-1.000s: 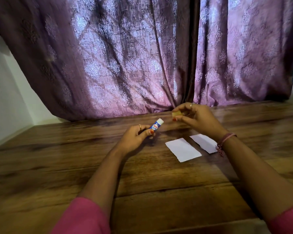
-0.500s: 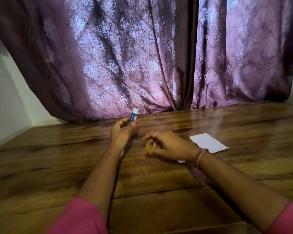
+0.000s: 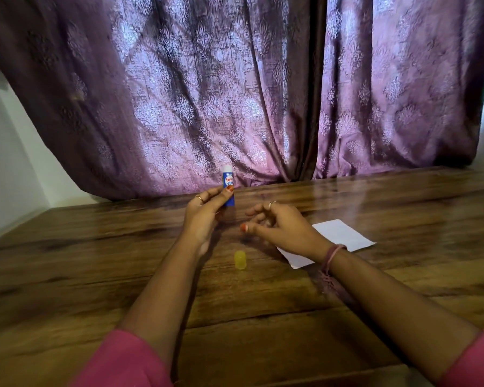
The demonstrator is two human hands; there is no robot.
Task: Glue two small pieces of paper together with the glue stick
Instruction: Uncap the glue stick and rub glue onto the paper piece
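My left hand [image 3: 204, 213] holds a small blue glue stick [image 3: 228, 188] upright above the wooden table [image 3: 95, 275], its white tip showing with no cap on it. The yellow cap [image 3: 240, 259] stands on the table below and between my hands. My right hand [image 3: 282, 227] hovers just right of the glue stick with fingers apart and nothing in it. Two white paper pieces lie on the table: one [image 3: 344, 236] shows beyond my right wrist, the other [image 3: 296, 258] is mostly hidden under that wrist.
A purple patterned curtain [image 3: 235, 93] hangs along the table's far edge. White wall [image 3: 9, 169] shows at the left. Bare wood stretches to the left and right of my hands and toward me.
My right hand carried the yellow cap down from near the curtain, set it on the table and let go. My left hand raised the glue stick upright and shifted left.
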